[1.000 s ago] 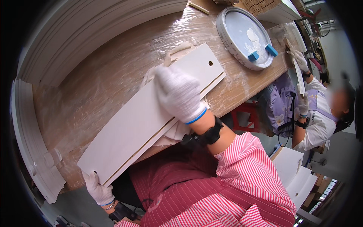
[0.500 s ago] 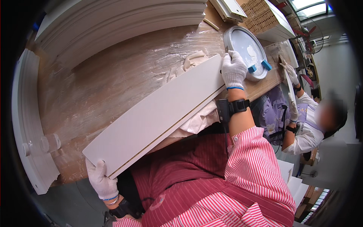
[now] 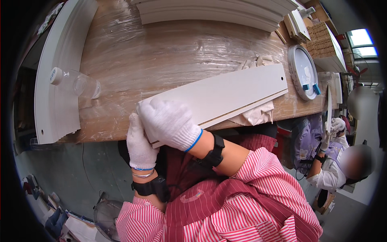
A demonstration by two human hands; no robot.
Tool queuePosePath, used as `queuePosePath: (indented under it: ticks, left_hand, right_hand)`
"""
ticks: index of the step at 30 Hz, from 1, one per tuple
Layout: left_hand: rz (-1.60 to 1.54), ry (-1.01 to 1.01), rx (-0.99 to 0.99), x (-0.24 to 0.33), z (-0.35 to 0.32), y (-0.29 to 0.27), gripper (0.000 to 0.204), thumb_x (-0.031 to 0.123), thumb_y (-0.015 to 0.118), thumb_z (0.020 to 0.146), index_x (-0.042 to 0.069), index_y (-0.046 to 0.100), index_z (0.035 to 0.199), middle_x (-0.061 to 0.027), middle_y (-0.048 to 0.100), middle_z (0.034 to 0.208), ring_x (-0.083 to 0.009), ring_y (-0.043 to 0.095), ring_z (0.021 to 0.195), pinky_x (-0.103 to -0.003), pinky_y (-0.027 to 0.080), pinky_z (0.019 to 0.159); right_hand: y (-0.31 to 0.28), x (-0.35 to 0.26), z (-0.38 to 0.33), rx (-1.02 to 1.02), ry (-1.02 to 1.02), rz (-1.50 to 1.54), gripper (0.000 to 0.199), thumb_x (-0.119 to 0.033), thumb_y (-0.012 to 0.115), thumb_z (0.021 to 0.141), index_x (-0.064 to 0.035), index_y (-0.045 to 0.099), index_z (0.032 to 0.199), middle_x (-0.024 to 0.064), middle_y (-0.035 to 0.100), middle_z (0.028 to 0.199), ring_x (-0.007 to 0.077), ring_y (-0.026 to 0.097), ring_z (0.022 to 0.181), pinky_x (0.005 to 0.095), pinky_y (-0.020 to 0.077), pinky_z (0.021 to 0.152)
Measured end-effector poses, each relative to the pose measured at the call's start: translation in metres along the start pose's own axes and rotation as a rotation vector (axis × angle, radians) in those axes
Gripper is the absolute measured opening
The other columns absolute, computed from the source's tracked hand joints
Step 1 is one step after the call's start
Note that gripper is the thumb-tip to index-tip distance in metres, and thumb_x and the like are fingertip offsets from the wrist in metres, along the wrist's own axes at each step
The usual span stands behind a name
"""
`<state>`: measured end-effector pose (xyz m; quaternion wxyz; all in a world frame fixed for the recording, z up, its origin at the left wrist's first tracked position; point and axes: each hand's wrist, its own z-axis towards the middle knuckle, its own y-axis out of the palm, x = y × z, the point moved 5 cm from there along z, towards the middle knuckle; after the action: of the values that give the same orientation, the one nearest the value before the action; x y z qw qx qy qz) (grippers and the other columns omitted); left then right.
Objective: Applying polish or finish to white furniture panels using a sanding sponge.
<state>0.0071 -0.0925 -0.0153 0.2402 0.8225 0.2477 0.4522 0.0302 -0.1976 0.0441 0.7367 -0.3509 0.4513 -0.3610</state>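
Ideally, left of frame centre, the left hand (image 3: 141, 146) gripping the white board (image 3: 238, 92) steadies its end while the curled right hand (image 3: 171, 121), any contents hidden, presses evenly.

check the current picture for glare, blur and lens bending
Head view: glare streaks the plastic film; head view: the window at upper right looks washed out; head view: a blur covers the co-worker's head; head view: the white stack at the top and the white board look bowed, likely by the lens.
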Motion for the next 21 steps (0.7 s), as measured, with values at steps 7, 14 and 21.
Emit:
queuePosePath:
  ticks: [7,14,21]
  left_hand:
    - [-0.158,-0.025,-0.161,0.004,0.002,-0.004,0.087,0.07,0.027,0.102,-0.001,0.037,0.151,-0.0165,0.054,0.141,-0.0282,0.056,0.126,-0.041,0.048,0.106]
    - [-0.179,-0.023,-0.165,0.005,0.003,0.001,0.093,0.075,0.027,0.099,-0.001,0.035,0.152,-0.0163,0.052,0.144,-0.0285,0.055,0.128,-0.041,0.048,0.106]
    - [-0.197,-0.059,-0.186,0.007,0.002,-0.001,0.099,0.079,0.024,0.097,-0.004,0.037,0.151,-0.0172,0.054,0.142,-0.0288,0.055,0.128,-0.041,0.047,0.106]
  right_hand:
    - [-0.051,0.08,-0.009,0.291,0.249,-0.121,0.016,-0.007,0.064,0.086,-0.008,0.066,0.102,0.014,0.066,0.082,0.0348,0.066,0.071,0.0446,0.0529,0.062]
    - [0.007,-0.004,0.006,0.055,0.087,-0.104,0.018,-0.014,0.064,0.088,-0.0102,0.064,0.105,0.0142,0.067,0.087,0.0351,0.068,0.076,0.0443,0.0534,0.063]
    - [-0.04,0.052,0.006,0.289,0.31,-0.092,0.012,-0.009,0.065,0.089,-0.0074,0.068,0.101,0.0166,0.068,0.085,0.0358,0.067,0.076,0.0456,0.0538,0.064]
